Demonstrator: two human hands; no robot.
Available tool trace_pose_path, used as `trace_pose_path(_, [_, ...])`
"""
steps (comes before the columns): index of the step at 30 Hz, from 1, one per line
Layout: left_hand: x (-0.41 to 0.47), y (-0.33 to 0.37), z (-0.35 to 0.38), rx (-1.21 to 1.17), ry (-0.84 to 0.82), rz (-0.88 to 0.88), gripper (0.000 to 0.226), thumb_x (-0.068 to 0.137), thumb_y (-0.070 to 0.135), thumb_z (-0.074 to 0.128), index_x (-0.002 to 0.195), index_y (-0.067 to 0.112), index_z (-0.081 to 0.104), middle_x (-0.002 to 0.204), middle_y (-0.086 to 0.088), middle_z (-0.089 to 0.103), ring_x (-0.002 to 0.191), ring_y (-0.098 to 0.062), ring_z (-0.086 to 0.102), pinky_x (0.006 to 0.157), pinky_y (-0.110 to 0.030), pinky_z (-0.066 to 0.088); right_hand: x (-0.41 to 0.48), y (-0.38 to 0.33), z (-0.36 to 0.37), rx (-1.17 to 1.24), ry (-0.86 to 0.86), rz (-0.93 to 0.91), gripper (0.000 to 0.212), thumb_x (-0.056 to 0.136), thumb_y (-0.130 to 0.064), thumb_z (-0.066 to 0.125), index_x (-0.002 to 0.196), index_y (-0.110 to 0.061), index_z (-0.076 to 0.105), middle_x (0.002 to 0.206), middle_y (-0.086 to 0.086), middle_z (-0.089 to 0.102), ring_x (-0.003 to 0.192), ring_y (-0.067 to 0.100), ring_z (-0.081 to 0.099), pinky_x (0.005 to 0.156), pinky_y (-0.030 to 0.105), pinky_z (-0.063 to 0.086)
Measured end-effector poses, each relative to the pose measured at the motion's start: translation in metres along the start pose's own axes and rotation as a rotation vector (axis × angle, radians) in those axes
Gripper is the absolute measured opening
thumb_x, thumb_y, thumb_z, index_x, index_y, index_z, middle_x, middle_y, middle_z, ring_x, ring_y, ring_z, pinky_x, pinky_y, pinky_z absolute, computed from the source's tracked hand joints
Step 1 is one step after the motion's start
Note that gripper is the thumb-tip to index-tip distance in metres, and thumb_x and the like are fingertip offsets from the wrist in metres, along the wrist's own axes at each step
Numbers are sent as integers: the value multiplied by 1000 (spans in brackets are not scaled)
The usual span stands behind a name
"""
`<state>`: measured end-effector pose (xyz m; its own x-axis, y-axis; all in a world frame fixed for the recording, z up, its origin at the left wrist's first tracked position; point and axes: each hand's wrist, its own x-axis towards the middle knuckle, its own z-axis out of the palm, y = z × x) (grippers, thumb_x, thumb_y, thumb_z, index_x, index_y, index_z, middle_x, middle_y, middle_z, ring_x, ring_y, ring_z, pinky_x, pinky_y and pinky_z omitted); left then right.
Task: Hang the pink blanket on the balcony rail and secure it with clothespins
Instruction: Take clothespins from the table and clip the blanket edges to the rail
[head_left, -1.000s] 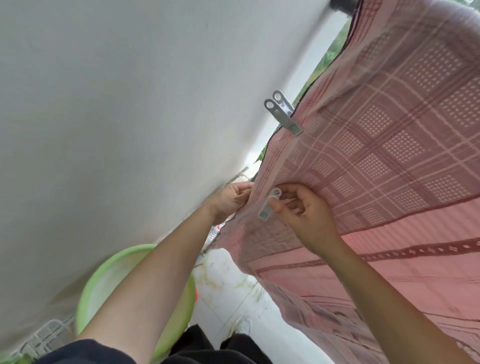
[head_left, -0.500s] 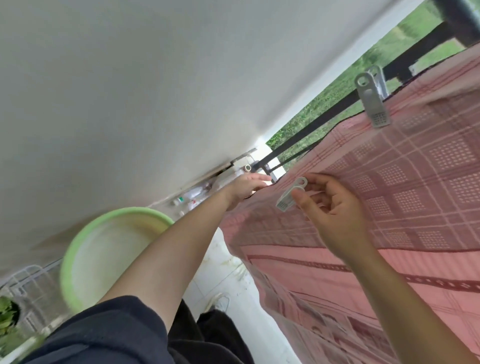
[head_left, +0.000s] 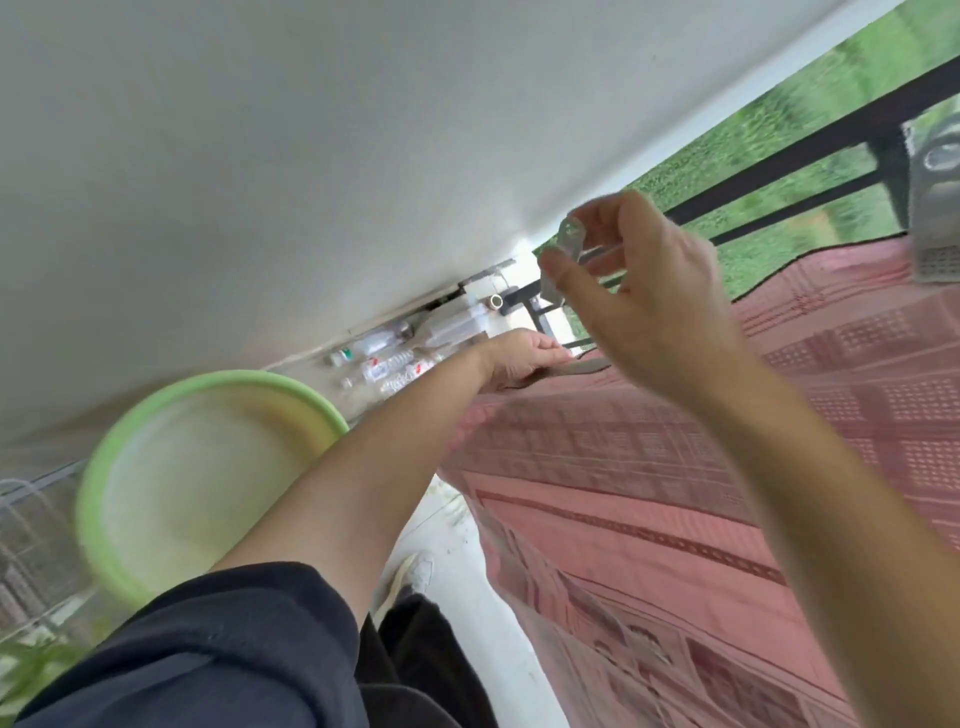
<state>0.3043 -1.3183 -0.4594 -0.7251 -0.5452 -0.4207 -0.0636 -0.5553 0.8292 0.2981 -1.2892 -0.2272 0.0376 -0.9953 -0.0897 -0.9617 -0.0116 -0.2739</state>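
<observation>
The pink blanket (head_left: 675, 467) is draped over the black balcony rail (head_left: 831, 141) and hangs down on the near side, toward the floor. Its dark-bordered far edge is gripped by the left hand (head_left: 519, 358), whose fingers are curled over the cloth near the end of the rail. The left arm is extended forward from a dark sleeve (head_left: 208, 649).

The right hand (head_left: 639, 296) is raised above the blanket and apart from it. A grey clothespin (head_left: 570, 240) is pinched between its thumb and curled fingers. This clothespin is held clear of both cloth and rail. Whether its jaws are pressed open cannot be told, as the hand is blurred.

A second clothespin (head_left: 935, 223) is seen at the right edge of the view, with its lower end on the top edge of the blanket. It is blurred.

A green basin (head_left: 208, 384) is located to the left, beside the white wall (head_left: 311, 156). Several plastic bottles (head_left: 384, 364) are lying on the floor at the foot of the wall, beyond the basin. Grass (head_left: 779, 104) is visible through the rail.
</observation>
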Motion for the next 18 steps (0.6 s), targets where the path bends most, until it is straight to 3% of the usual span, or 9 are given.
trace_pose_path(1, [4, -2, 4, 10, 12, 8, 24, 99, 22, 58, 78, 11, 60, 41, 13, 48, 34, 0, 37, 40, -12, 32, 13, -1, 0, -49, -45, 31, 33, 95, -43, 59, 116, -19, 53, 101, -11, 65, 86, 5, 65, 76, 28, 54])
trace_pose_path(5, [19, -8, 8, 53, 0, 62, 26, 97, 33, 59, 79, 14, 62, 70, 1, 56, 64, -12, 47, 65, -29, 40, 51, 6, 8, -264, -231, 155, 35, 98, -37, 55, 120, -11, 49, 107, 7, 65, 94, 25, 63, 83, 42, 54])
trace_pose_path(7, [26, -9, 8, 74, -17, 25, 37, 93, 42, 59, 88, 6, 66, 81, -6, 65, 75, -16, 55, 80, -36, 48, 56, 12, 17, -368, -286, 206, 36, 99, -34, 54, 121, -7, 47, 108, 11, 65, 95, 29, 62, 83, 46, 54])
trace_pose_path(10, [26, 3, 8, 114, -50, -10, 57, 89, 57, 52, 108, 6, 70, 116, -13, 69, 101, -24, 64, 102, -41, 47, 57, 20, 28, -467, -281, 263, 34, 100, -34, 51, 122, -8, 46, 104, 10, 63, 91, 30, 61, 76, 43, 51])
trace_pose_path(11, [23, 9, 7, 177, -60, -15, 61, 91, 61, 48, 112, 7, 69, 121, -12, 67, 105, -24, 63, 103, -40, 46, 56, 23, 31, -488, -272, 272, 33, 100, -34, 49, 121, -9, 46, 101, 9, 62, 89, 30, 60, 73, 41, 48])
trace_pose_path(13, [23, 13, 3, 270, -99, 13, 74, 88, 72, 41, 110, 7, 68, 112, -10, 68, 97, -23, 61, 98, -40, 45, 57, 30, 35, -506, -247, 293, 29, 101, -33, 47, 118, -10, 46, 96, 7, 61, 85, 29, 58, 69, 39, 42])
trace_pose_path(16, [37, 3, -4, 231, -133, 82, 98, 62, 93, 43, 106, 8, 65, 101, -9, 68, 86, -19, 58, 87, -39, 48, 58, 41, 39, -498, -206, 342, 24, 101, -29, 47, 116, -11, 44, 86, 4, 57, 79, 27, 57, 67, 37, 40])
trace_pose_path(18, [54, -16, -7, 210, -173, 113, 103, 58, 95, 48, 108, 5, 60, 105, -9, 63, 91, -20, 55, 86, -40, 43, 56, 46, 40, -496, -193, 387, 26, 101, -29, 47, 119, -10, 44, 84, 2, 52, 78, 26, 53, 67, 37, 37])
